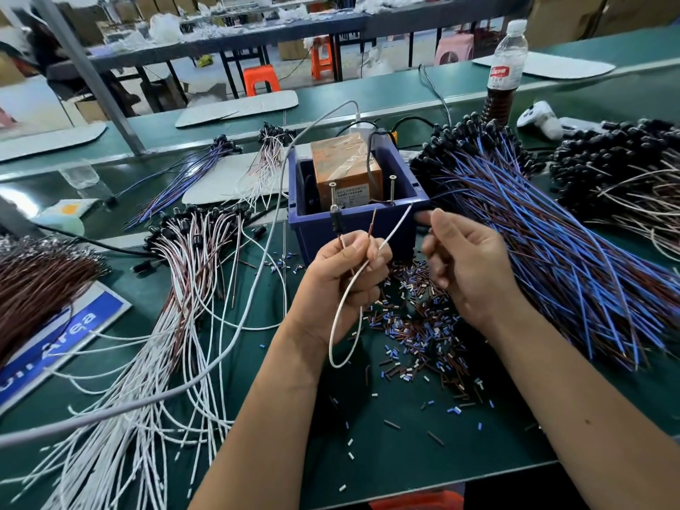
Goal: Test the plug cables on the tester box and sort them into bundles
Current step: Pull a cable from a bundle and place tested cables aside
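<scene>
While left hand [349, 266] pinches plug cable [344, 311], right hand [467, 259] hovers.
Right grip loosely curled, holding nothing, beside blue tester box [353, 219].

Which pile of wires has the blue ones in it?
The big pile of blue and brown wires on the right, beside the blue box. The pile on the left is white and brown, with no blue.

You sit in a factory assembly hall: your green desk [423, 454] carries heaps of wire bundles [552, 252] and cut insulation scraps [415, 333]; far behind stand long workbenches [257, 35], plastic stools [259, 79] and stacked cardboard cartons [574, 12].
</scene>
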